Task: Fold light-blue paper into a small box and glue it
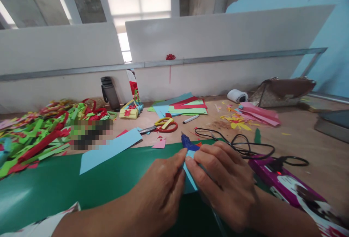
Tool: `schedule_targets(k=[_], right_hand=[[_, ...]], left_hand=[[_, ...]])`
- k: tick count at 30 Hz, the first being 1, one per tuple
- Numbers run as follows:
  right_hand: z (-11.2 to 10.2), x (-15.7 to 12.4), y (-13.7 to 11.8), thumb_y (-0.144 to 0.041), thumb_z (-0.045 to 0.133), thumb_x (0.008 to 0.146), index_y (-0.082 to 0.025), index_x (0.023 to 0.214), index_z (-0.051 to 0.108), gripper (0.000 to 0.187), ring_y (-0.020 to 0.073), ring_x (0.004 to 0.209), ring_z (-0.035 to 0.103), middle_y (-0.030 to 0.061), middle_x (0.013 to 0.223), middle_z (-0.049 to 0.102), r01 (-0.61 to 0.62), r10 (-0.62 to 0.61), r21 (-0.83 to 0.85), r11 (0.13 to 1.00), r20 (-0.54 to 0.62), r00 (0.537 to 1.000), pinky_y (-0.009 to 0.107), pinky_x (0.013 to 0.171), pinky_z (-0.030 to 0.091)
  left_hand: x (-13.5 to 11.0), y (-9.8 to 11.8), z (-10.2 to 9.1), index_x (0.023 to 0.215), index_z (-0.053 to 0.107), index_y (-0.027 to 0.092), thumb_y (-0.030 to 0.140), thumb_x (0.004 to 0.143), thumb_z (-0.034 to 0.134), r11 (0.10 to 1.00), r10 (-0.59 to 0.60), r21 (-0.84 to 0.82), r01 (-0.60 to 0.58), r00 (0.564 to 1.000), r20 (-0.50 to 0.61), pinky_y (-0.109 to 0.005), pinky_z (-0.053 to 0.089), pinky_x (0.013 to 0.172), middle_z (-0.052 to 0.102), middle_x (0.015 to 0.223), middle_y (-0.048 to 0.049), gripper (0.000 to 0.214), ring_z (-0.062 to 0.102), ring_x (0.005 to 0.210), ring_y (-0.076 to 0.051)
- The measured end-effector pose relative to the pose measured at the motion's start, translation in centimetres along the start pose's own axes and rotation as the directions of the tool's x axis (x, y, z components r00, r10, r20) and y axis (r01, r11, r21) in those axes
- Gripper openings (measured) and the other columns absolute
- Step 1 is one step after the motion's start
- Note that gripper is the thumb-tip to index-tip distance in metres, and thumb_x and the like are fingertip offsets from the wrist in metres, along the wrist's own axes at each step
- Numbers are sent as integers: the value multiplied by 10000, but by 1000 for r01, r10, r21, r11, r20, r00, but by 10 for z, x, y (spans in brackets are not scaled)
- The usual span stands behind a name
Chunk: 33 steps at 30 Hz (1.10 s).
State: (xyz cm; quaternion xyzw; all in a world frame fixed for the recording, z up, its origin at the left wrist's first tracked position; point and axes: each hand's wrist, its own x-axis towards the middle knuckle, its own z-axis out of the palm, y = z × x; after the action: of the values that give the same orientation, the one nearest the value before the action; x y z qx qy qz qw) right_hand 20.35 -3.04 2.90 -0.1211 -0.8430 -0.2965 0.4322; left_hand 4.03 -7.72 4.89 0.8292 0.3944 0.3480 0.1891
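Between both hands is a light blue piece of paper [191, 173], partly hidden by the fingers. My left hand [163, 182] pinches its left side near the top. From the other side, my right hand [225, 179] grips it with thumb and bent fingers. Just beyond the fingertips lies a blue glue gun [188, 142], its nozzle pointing away. Scissors with yellow and red handles [160, 125] rest farther left, blades toward a flat light blue sheet [111, 149]. A small pink paper scrap [159, 143] lies nearby.
Colourful paper strips [51, 131] heap at the left, with a dark bottle [110, 93] behind. Coloured sheets [182, 105] and a white marker [191, 119] lie mid-table. At right are a black cable [245, 148], a purple power strip [289, 182] and a handbag [283, 91].
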Motion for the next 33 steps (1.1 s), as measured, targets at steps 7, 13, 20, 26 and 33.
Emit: schedule_targets(k=[7, 13, 20, 26, 33], right_hand=[[4, -2, 0, -57, 431, 780, -71, 913, 642, 249, 238, 839, 565, 109, 817, 647, -52, 52, 73, 996, 4, 999, 400, 785, 430], [-1, 1, -1, -413, 475, 870, -91, 918, 625, 359, 231, 844, 584, 110, 825, 653, -87, 87, 162, 983, 7, 996, 395, 792, 450], [0, 7, 2, -222, 545, 837, -169, 828, 603, 79, 138, 714, 595, 25, 738, 636, -482, 507, 459, 746, 76, 858, 253, 656, 477], [4, 8, 8, -209, 590, 781, -188, 734, 624, 62, 133, 669, 604, 0, 704, 636, -687, 626, 573, 447, 347, 698, 248, 614, 478], [5, 6, 9, -193, 612, 760, -180, 718, 630, 48, 137, 694, 597, 0, 705, 633, -689, 612, 640, 339, 407, 679, 263, 646, 466]], left_hand=[[0, -7, 3, 1099, 508, 158, 105, 881, 315, 999, 21, 45, -19, 999, -44, -234, 452, 680, 664, 898, -66, 296, 603, 748, -156], [-1, -13, 0, 1001, 536, 173, 72, 794, 352, 973, 96, 216, -75, 992, -84, -317, 458, 774, 677, 832, -58, 295, 626, 721, -185], [-6, -24, -3, 1140, 472, 224, 32, 752, 373, 963, 98, 257, -80, 993, -60, -438, 357, 982, 660, 1001, -58, 444, 630, 876, -188], [-4, -25, -4, 1153, 457, 256, -8, 714, 347, 980, 108, 170, -99, 993, -46, -456, 308, 1023, 644, 1002, -25, 524, 615, 882, -165], [-2, -25, -3, 1120, 526, 255, 31, 773, 367, 989, 46, 139, -44, 999, -15, -474, 254, 1058, 666, 903, 4, 442, 614, 886, -169]])
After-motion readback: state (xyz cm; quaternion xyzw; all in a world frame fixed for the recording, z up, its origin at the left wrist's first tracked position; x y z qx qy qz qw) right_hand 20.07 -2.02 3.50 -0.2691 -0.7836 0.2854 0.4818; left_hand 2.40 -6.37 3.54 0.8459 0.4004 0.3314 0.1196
